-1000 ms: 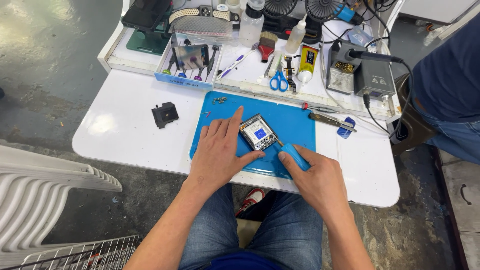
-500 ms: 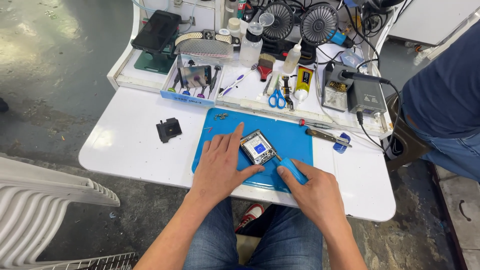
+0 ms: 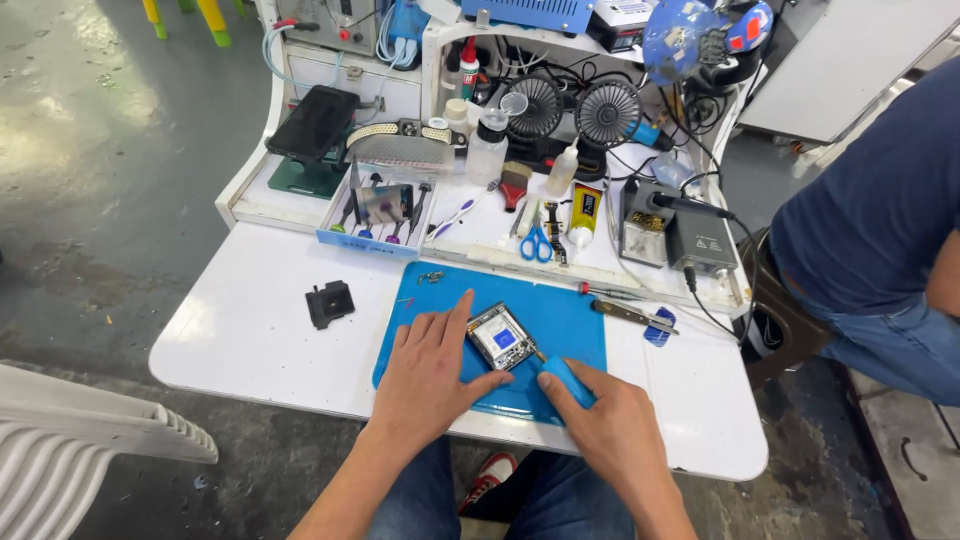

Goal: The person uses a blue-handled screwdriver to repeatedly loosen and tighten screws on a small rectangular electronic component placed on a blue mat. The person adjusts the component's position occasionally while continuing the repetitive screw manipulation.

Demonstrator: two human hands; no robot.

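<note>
A small square electronic device (image 3: 501,336) with its inner board showing lies on a blue work mat (image 3: 570,320) on the white table. My left hand (image 3: 432,370) rests flat on the mat, fingers and thumb touching the device's left side. My right hand (image 3: 610,425) grips a blue-handled screwdriver (image 3: 566,381), whose tip points at the device's lower right corner.
A black plastic part (image 3: 329,303) lies left of the mat. A tool tray (image 3: 372,215), blue scissors (image 3: 536,243), bottles, two small fans (image 3: 572,108) and a soldering station (image 3: 672,232) crowd the back shelf. Another person (image 3: 880,220) sits at the right. A white chair (image 3: 70,440) stands at lower left.
The view has tilted up, showing more of the back shelf. Both hands stay on the device and screwdriver, shifted slightly with the view.
</note>
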